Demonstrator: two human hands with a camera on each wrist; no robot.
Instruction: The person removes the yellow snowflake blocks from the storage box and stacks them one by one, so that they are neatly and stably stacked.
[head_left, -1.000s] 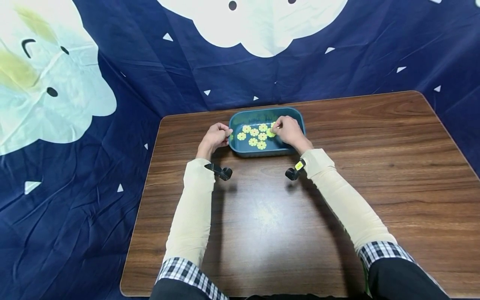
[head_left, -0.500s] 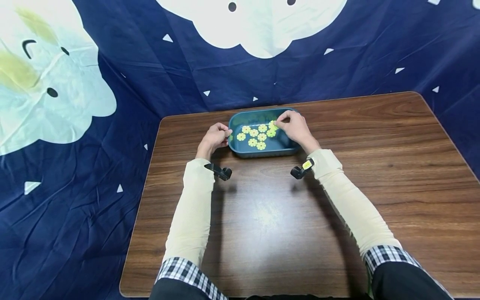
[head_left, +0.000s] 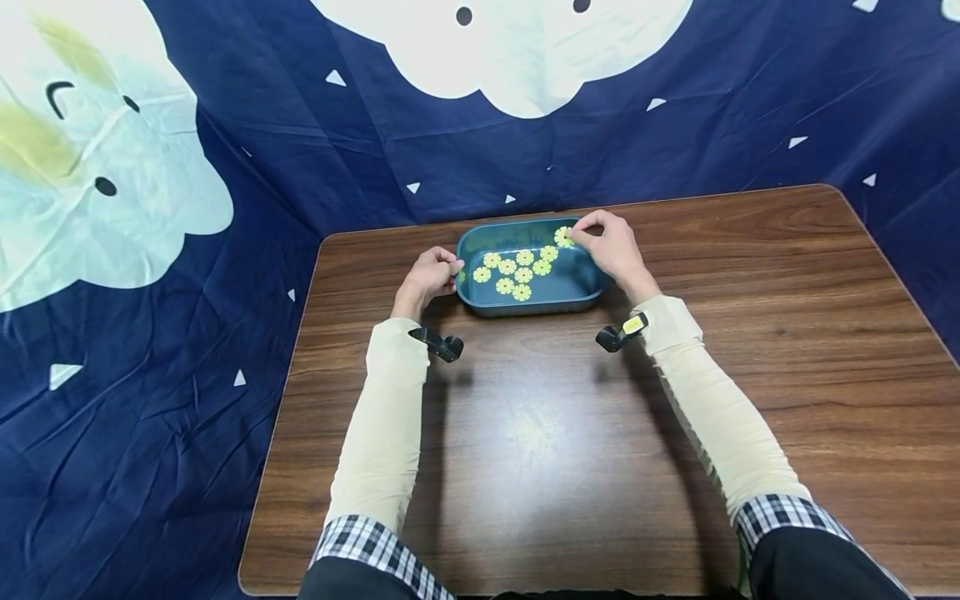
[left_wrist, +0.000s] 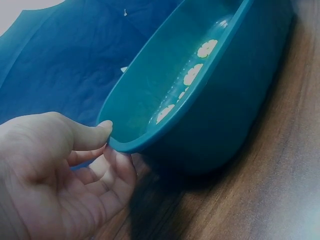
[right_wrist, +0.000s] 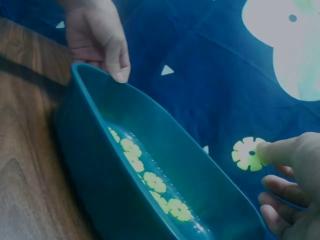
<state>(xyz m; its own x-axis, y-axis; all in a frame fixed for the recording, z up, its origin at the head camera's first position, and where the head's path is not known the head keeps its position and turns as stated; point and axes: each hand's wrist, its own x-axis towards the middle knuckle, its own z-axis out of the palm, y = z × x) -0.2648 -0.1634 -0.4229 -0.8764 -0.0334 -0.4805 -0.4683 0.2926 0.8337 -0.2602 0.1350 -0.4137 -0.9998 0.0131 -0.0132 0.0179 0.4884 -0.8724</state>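
A dark teal plastic basin [head_left: 577,292] stands on the table with several flat yellow flower-shaped pieces [head_left: 523,274] scattered over its floor. At its left end, my left hand [head_left: 431,275] pinches the rim, thumb over the edge and fingers beneath it, as the left wrist view shows. My right hand [head_left: 615,250] pinches one yellow flower piece [right_wrist: 247,153] by its edge, above the basin's far right corner. That piece has notched petals and a small hole in its middle; the hand's remaining fingers are loosely bent.
The brown wooden table [head_left: 525,467] extends toward me and far to the right. Behind it and on the left hangs a navy cloth [head_left: 247,400] with white clouds and small triangles. The table's back edge runs close behind the basin.
My right hand has lifted the flower piece from the basin's floor and moved it right and back, toward the far right corner. My left hand keeps its grip on the rim.
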